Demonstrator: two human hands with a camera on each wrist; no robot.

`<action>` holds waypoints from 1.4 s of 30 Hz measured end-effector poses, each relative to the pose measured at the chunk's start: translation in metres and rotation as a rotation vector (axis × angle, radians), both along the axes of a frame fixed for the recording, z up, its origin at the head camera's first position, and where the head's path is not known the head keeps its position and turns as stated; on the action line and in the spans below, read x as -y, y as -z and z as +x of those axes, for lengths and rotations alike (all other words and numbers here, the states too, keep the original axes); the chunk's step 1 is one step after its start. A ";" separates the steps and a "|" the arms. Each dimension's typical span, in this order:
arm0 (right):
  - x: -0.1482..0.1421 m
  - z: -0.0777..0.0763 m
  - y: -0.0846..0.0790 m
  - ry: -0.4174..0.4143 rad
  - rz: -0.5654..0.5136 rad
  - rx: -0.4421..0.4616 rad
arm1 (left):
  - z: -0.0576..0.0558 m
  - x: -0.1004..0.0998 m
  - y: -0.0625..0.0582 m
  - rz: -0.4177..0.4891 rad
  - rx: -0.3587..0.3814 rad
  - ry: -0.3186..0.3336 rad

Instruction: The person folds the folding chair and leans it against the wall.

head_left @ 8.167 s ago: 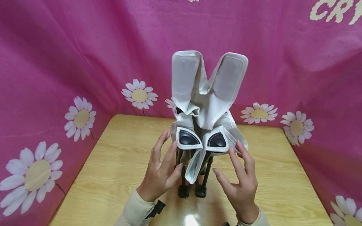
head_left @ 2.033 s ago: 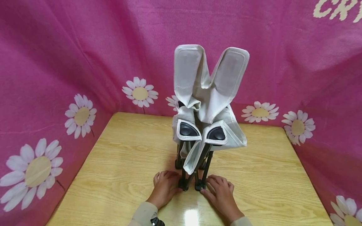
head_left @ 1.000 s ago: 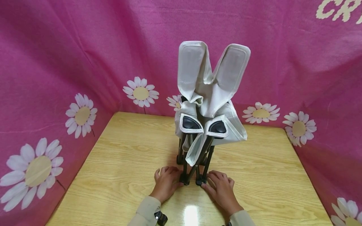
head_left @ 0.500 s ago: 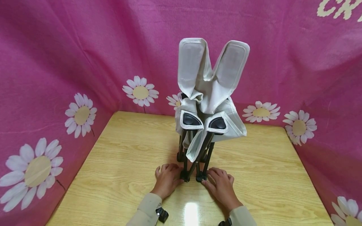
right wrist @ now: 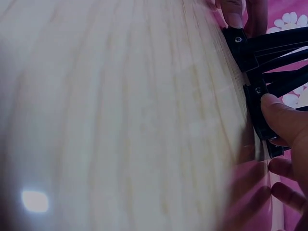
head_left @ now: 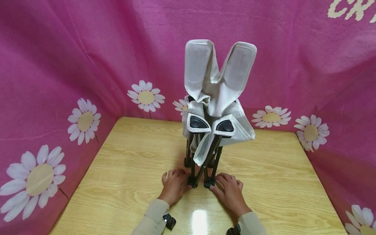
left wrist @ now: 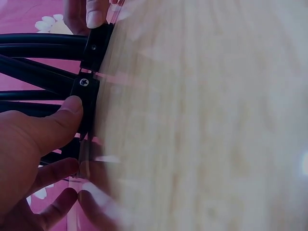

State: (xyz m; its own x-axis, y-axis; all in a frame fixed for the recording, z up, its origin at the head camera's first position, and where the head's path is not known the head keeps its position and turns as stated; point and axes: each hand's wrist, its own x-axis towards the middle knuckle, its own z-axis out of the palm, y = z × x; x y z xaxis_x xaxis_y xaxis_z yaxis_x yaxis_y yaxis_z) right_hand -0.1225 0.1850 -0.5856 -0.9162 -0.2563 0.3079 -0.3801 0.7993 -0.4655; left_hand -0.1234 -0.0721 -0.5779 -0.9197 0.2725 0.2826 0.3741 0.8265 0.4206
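Observation:
A folded camp chair [head_left: 232, 75] stands upright in the middle of the table, its off-white fabric bunched above black legs with black corner pockets at the front. My left hand [head_left: 174, 186] holds its left front foot [head_left: 192, 181], fingers at the outer side. In the left wrist view the thumb [left wrist: 70, 108] lies on the foot beside a screw. My right hand [head_left: 230, 191] grips the right front foot [head_left: 209, 182] the same way; in the right wrist view its thumb [right wrist: 275, 108] presses the black plastic. The two feet stand close together. Some fingers are hidden behind the feet.
The wooden table [head_left: 132, 147] has a glossy surface with a bright light reflection near the front. A pink cloth [head_left: 147, 39] with printed daisies hangs behind it and along both sides. Black straps with small devices [head_left: 169, 222] sit at the wrists.
Both hands have gone from open beside the fabric, 8.2 s ago, down to the front feet. Over the last two seconds chair and hands have shifted a little away from me.

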 end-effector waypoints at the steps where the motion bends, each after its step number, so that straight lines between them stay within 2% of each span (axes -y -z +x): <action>1: 0.000 -0.001 0.000 0.000 -0.001 -0.005 | -0.001 0.000 0.000 -0.006 0.001 -0.002; 12: 0.000 -0.009 0.003 0.005 -0.008 -0.030 | -0.008 -0.002 0.001 -0.031 0.031 -0.019; 20: -0.002 -0.012 0.004 0.013 -0.004 0.004 | -0.011 -0.004 0.003 -0.025 0.053 -0.024; 28: -0.002 -0.016 0.003 0.002 -0.016 -0.002 | -0.016 -0.004 0.004 -0.027 0.039 -0.026; 42: 0.000 -0.025 0.002 0.024 0.004 0.009 | -0.025 -0.004 -0.003 -0.042 0.001 -0.006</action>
